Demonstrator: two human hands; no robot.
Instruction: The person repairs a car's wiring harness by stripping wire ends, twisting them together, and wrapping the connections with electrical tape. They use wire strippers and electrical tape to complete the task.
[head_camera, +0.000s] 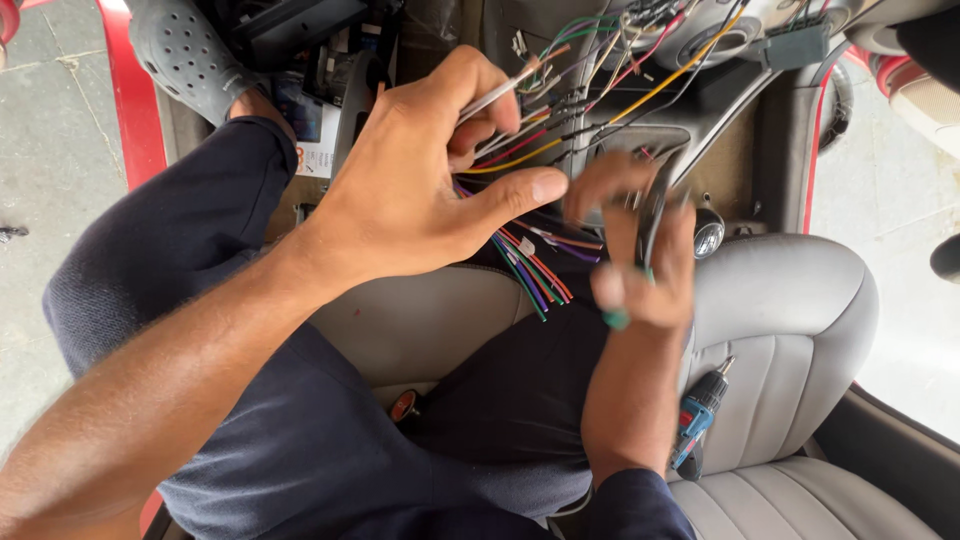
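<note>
— Fingers (480, 100) of the left hand (420, 190) are seen pinched on thin stripped wires (500, 92) near the dashboard; how much is joined?

— No finished joint can be made out. A loose coloured bundle (535, 275) is left hanging over the lap. The blurred right hand (640, 250) is closed round a black tool (652, 215). One cordless drill (698, 415) is counted, at the grey seat's (800, 330) front edge.

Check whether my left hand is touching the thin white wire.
Touching. The head view shows the left hand pinching the thin white wire between its fingers.
</note>
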